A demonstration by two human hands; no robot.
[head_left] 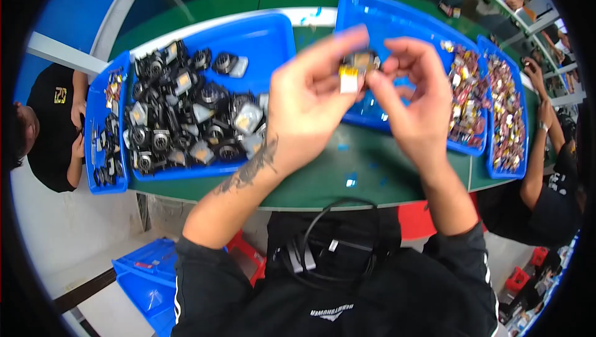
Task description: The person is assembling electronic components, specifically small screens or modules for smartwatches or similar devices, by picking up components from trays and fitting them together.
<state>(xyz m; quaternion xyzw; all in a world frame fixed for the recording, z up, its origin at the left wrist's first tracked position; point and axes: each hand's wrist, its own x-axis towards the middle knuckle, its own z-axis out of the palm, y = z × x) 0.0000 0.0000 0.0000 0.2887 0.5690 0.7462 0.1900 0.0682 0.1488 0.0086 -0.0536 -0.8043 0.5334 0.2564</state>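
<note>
Both my hands are raised over the green table, around a small dark watch-like case. A little silver and yellow battery-like piece is at its lower side. My left hand grips the case with its fingers closed. From the other side my right hand pinches at its edge, thumb against it and the other fingers curled. The fingers hide part of the case. Left of my hands, a blue tray holds a heap of black watch-like cases, several with pale square pieces.
Behind my right hand a blue tray has small wired silver and yellow pieces at its right end. Narrower blue trays stand at far left and far right. Co-workers sit on both sides. Blue scraps dot the green tabletop.
</note>
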